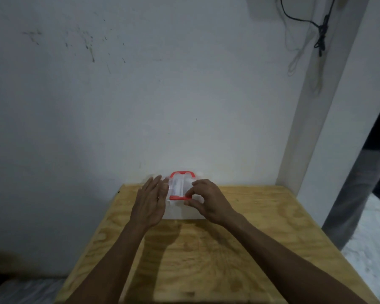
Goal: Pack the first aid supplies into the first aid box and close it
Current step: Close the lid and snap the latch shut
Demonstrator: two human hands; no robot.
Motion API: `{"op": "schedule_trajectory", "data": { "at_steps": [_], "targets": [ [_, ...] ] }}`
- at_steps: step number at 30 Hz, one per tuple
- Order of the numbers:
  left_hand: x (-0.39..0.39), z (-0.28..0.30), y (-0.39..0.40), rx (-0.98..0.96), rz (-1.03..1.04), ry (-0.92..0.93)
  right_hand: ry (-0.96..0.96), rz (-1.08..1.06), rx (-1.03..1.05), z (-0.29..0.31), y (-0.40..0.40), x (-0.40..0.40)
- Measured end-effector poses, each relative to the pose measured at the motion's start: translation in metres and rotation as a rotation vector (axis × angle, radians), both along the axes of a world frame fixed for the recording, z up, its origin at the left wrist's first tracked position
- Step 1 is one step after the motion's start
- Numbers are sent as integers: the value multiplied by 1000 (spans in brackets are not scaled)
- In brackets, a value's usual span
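Translucent white plastic first aid box (pixel 180 207) with red handle and clasp sits at the far edge of the plywood surface (pixel 206 249), between both hands, left hand (pixel 150 201) flat and released beside it, right hand (pixel 206 199) nearer, pinching its red front clasp (pixel 177 197).

1. Dim, cool light is falling from above, casting forearm shadows on the worktop (pixel 206 249).
2. Glare is washing out the clear box (pixel 180 194).
3. Wide-angle distortion is bending the softened edges.

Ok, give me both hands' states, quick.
Left hand: open, flat beside the box.
Right hand: fingers pinched on the red latch.
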State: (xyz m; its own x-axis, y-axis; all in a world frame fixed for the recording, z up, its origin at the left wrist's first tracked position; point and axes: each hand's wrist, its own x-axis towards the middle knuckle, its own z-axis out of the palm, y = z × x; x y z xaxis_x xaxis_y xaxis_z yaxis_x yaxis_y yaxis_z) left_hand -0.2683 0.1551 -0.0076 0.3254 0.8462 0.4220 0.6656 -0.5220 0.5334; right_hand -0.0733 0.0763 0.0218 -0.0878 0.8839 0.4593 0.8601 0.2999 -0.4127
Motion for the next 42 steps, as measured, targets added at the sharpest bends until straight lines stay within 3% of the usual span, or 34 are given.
{"op": "schedule_trajectory", "data": {
  "at_steps": [4,8,13,16,28,42],
  "targets": [
    [-1,0,0,-4,-9,77,-45,7,-56,1,-4,4],
    [-3,-4,1,-29,-35,105,40,-77,61,10,-4,5],
    [-3,-10,6,-21,-43,141,-30,-227,-202,1,7,9],
    [-4,-12,6,-13,-68,129,28,-246,-267,-13,10,7],
    [-2,-19,6,21,-94,78,99,-242,-128,-35,8,-5],
    [14,-9,25,11,-101,103,149,-284,-114,-45,36,11]
  ]
}}
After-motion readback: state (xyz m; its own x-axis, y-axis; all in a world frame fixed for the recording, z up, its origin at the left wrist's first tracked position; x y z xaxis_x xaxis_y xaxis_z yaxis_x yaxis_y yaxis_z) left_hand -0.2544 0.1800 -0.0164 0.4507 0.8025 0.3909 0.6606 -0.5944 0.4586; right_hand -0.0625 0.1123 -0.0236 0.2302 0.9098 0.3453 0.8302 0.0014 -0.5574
